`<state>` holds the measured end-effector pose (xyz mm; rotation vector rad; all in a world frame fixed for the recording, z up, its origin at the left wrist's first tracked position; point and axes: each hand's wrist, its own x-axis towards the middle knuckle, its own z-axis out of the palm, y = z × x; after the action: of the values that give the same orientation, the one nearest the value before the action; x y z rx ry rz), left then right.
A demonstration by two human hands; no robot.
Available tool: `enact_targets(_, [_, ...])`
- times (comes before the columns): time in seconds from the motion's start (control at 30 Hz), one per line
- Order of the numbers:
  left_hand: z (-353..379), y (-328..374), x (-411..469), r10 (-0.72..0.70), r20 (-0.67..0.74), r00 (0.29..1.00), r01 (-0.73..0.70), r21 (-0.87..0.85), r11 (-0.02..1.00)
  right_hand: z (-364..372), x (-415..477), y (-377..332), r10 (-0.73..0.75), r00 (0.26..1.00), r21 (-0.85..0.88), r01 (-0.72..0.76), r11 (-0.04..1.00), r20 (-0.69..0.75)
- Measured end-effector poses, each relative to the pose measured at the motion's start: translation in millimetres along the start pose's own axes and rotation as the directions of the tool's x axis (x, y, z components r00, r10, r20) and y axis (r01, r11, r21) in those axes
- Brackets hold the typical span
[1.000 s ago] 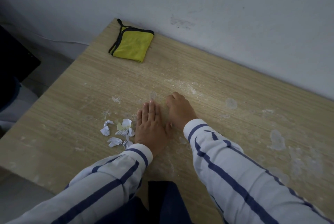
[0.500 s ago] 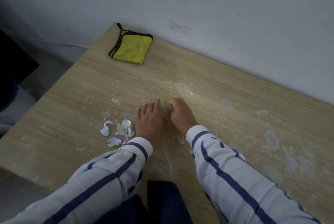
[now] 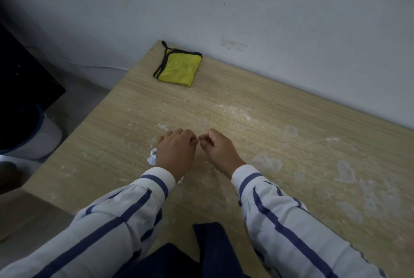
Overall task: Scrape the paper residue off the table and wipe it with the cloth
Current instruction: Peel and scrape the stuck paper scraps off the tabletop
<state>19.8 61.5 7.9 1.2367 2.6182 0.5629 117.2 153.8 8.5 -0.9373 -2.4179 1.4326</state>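
Scraping apparently under way, wiping not begun. Two hands at mid-bench (image 3: 291, 111), knuckles up, nearly touching. Left hand (image 3: 177, 152) loosely clenched against the bench, fingers curled under; cannot tell whether grasping anything. Right hand (image 3: 218, 150) curled too, thumb against forefinger as if pinching; too small to tell whether any paper between them. One yellow cloth (image 3: 178, 68), folded, untouched at the far left corner, well apart from both hands. Two white paper scraps (image 3: 152, 157) showing: one just left of the left hand, one sliver by its cuff (image 3: 160, 180); more possibly hidden beneath. Left to clear: pale residue (image 3: 266, 163) in roughly six patches to the right, plus faint smears beyond the hands
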Motion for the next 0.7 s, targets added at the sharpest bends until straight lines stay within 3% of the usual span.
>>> enact_targets(0.17, [-19.1, -38.6, -17.8, 0.060, -0.023, 0.998, -0.059, 0.039, 0.998, 27.0, -2.1, -20.6, 0.006, 0.999, -0.013, -0.005, 1.000, 0.040])
enact_targets(0.33, [-21.3, -70.4, -30.2, 0.145, -0.046, 0.988, -0.141, 0.079, 0.987, 47.0, -3.4, -27.5, -0.062, 0.988, -0.242, 0.096, 0.965, 0.143])
enact_targets(0.5, [-19.1, -85.7, -31.0, 0.223, -0.009, 0.975, -0.221, 0.105, 0.970, 60.6, -4.2, -31.3, -0.159, 0.970, -0.521, 0.234, 0.821, 0.184])
enact_targets(0.7, [-15.6, -93.3, -26.8, 0.305, 0.088, 0.948, -0.316, 0.180, 0.931, 71.2, -5.3, -34.9, -0.149, 0.970, -0.719, 0.243, 0.651, 0.193])
